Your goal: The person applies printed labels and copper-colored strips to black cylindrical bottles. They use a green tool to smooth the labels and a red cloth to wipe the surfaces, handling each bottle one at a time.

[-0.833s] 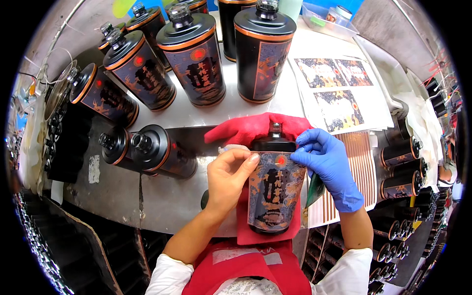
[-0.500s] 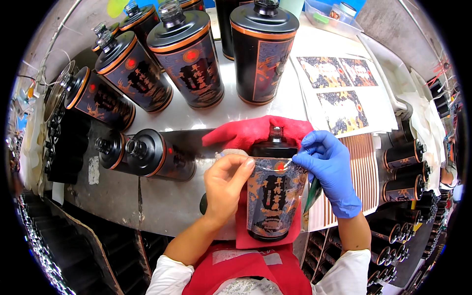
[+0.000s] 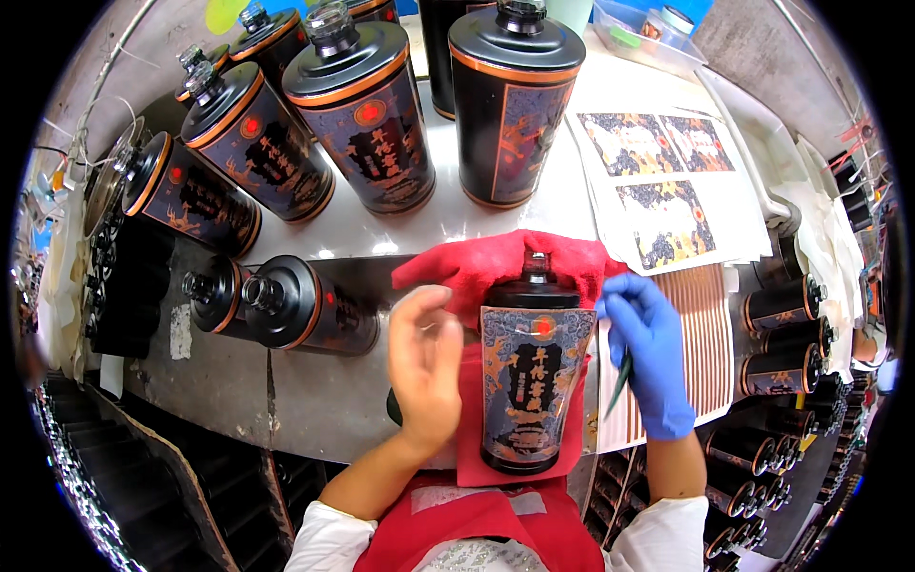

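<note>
A black glass bottle (image 3: 537, 295) lies on a red cloth (image 3: 443, 262), its neck pointing away from me. Its front bears a dark grey-blue label (image 3: 534, 381) with copper patterns and a red dot. My bare left hand (image 3: 425, 367) hovers open just left of the bottle, fingers loosely bent and slightly blurred, touching nothing. To the right, my blue-gloved right hand (image 3: 650, 348) has its fingers curled in near the label's upper right edge. From under that hand sticks out a slim, dark green pointed tool (image 3: 619, 383), tucked against the palm.
Several labelled black bottles (image 3: 367, 124) stand on the raised white surface (image 3: 438, 219). Two more (image 3: 286, 300) sit lower left. Printed label sheets (image 3: 658, 224) lie at right, beside a brown-striped sheet (image 3: 691, 353). Racked bottles (image 3: 782, 367) fill the right side. A clear plastic box (image 3: 648, 38) is at the back.
Both hands have let go of the label's upper corners and moved outward, left hand to the left, right hand to the right. The label now lies against the bottle.
</note>
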A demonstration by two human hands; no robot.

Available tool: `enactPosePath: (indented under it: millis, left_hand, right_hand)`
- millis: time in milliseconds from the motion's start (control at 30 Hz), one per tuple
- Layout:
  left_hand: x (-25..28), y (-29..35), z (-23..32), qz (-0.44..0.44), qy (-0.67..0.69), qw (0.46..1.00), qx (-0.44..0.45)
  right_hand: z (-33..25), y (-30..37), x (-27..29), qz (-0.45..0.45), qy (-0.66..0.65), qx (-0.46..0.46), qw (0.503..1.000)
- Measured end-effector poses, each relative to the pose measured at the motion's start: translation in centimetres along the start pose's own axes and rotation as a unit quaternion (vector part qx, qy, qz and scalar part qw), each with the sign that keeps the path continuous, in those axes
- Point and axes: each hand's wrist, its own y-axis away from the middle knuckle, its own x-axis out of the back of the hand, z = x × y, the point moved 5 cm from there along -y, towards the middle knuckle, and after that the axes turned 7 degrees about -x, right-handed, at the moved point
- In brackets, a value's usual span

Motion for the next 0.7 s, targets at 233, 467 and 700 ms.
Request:
enactPosePath:
  millis: [233, 467, 700]
  left_hand:
    - [-3.4, 3.8, 2.2, -0.295, -0.172, 0.931, -0.131]
    - [-3.7, 4.1, 3.2, -0.319, -0.229, 0.910, -0.132]
    - [-3.3, 4.7, 2.7, -0.334, -0.210, 0.912, -0.112]
  right_hand:
    - [6.4, 4.5, -1.4, -0.082, 0.063, -0.067, 0.992]
    - [8.5, 4.4, -0.8, -0.110, -0.024, -0.078, 0.991]
    - [8.5, 4.6, -0.8, -0.114, -0.008, -0.089, 0.989]
